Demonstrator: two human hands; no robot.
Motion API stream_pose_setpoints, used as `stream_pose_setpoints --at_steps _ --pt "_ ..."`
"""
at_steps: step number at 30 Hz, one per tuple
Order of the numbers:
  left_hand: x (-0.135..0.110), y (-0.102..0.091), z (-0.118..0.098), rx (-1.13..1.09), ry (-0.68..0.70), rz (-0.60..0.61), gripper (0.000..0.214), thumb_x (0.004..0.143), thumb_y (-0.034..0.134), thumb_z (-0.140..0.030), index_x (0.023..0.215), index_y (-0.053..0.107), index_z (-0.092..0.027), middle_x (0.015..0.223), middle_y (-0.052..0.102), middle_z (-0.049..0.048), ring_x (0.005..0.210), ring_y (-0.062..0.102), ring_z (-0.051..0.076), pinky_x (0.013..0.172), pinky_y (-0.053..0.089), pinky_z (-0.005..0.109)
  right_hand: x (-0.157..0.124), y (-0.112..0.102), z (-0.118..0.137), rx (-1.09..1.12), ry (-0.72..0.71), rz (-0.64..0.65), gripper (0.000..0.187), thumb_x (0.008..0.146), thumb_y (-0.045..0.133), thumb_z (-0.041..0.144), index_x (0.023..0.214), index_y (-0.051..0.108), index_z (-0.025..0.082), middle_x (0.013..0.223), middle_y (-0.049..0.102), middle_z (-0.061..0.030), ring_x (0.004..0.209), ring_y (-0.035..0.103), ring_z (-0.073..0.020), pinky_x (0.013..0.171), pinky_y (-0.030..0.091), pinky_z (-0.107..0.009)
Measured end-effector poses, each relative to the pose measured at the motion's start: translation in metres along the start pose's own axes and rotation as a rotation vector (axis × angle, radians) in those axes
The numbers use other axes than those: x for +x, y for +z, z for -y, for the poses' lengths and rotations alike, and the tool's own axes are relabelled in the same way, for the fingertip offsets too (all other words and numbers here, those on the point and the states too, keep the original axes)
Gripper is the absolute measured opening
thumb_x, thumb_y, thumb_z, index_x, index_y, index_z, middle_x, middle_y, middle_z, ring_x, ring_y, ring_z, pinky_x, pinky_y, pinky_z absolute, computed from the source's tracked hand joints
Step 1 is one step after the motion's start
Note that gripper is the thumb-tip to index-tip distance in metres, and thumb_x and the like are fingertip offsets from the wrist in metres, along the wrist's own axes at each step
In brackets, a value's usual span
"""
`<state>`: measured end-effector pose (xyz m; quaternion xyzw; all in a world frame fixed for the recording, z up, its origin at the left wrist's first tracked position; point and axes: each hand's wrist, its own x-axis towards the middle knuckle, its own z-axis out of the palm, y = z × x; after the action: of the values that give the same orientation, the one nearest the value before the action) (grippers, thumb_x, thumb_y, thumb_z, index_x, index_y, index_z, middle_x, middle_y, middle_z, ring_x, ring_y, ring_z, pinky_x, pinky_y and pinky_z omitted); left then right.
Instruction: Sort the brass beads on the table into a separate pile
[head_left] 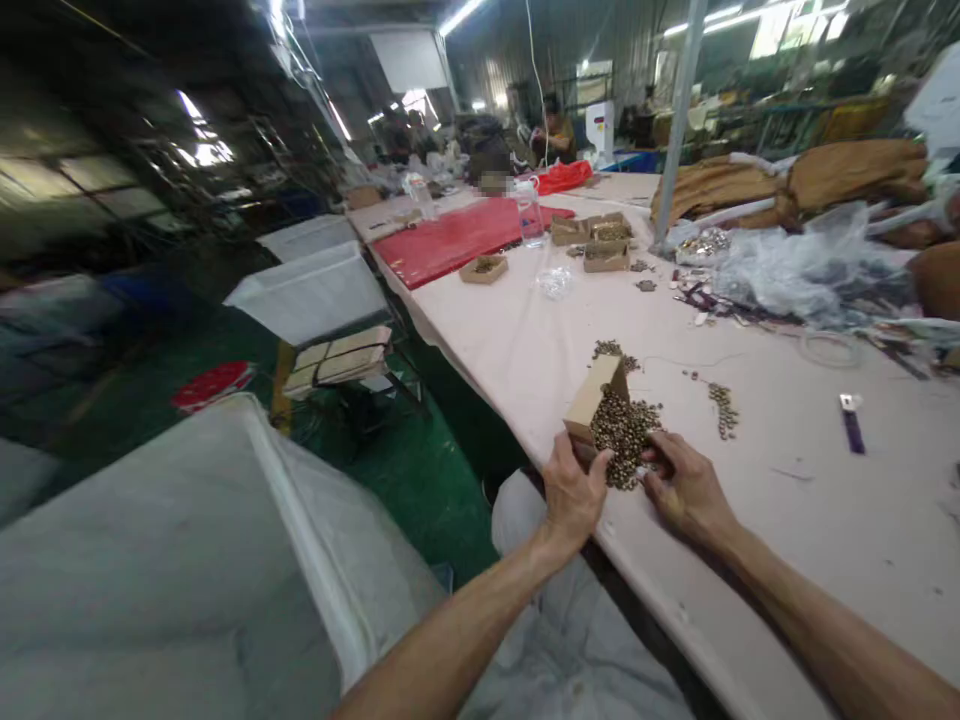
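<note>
Bare forearms (472,625) lead to left fingers (600,468) clamped on the tipped box (595,390) and right fingers (665,440) at the metallic beads (626,430) between them, closed or apart I cannot tell; the step seems gathering, calling next for steady holding.

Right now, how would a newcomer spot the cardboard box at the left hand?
On the pale tabletop, near its edge, find the left hand holding a cardboard box. Small metallic pieces are heaped at its opening. Unlike the boxes farther up, which sit upright, this one is tipped on its side.
</note>
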<state>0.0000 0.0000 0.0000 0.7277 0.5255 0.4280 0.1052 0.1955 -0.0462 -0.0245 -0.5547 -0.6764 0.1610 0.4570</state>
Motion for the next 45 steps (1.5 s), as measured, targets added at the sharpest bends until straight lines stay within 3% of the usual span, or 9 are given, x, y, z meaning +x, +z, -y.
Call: stream_pose_setpoints --at_steps 5,13,25,45 --pt "0.003 0.005 0.007 0.047 0.075 -0.013 0.040 0.091 0.065 -0.047 0.114 0.051 -0.017 0.093 0.069 0.0095 0.082 0.070 0.023 0.070 0.057 0.033 0.002 0.001 0.000 0.009 0.030 -0.012 0.052 0.085 0.057 0.022 0.136 0.050 0.017 0.113 0.061 -0.0100 0.083 0.063 -0.0174 0.073 0.058 -0.034" --pt "0.008 0.011 0.014 0.076 0.192 -0.008 0.045 0.093 0.063 -0.043 0.125 0.047 -0.015 0.101 0.068 0.0129 0.092 0.069 0.025 0.079 0.059 0.037 0.003 0.002 0.002 0.026 0.040 -0.018 0.049 0.085 0.056 0.025 0.133 0.052 0.018 0.116 0.060 -0.0124 0.087 0.064 -0.0200 0.072 0.059 -0.035" --pt "0.022 0.010 0.023 0.099 0.324 -0.007 0.045 0.094 0.061 -0.042 0.126 0.046 -0.014 0.092 0.065 0.0090 0.081 0.067 0.022 0.070 0.056 0.033 0.002 0.006 -0.002 0.027 0.047 -0.024 0.053 0.084 0.057 0.022 0.136 0.051 0.018 0.118 0.060 -0.0125 0.091 0.065 -0.0210 0.076 0.060 -0.037" --pt "0.022 0.012 0.027 0.013 0.230 -0.037 0.045 0.092 0.065 -0.042 0.125 0.051 -0.016 0.100 0.067 0.0110 0.092 0.069 0.023 0.082 0.059 0.036 0.003 0.006 -0.001 0.021 0.027 -0.032 0.052 0.084 0.056 0.022 0.135 0.051 0.015 0.121 0.060 -0.0141 0.088 0.065 -0.0194 0.074 0.061 -0.036"
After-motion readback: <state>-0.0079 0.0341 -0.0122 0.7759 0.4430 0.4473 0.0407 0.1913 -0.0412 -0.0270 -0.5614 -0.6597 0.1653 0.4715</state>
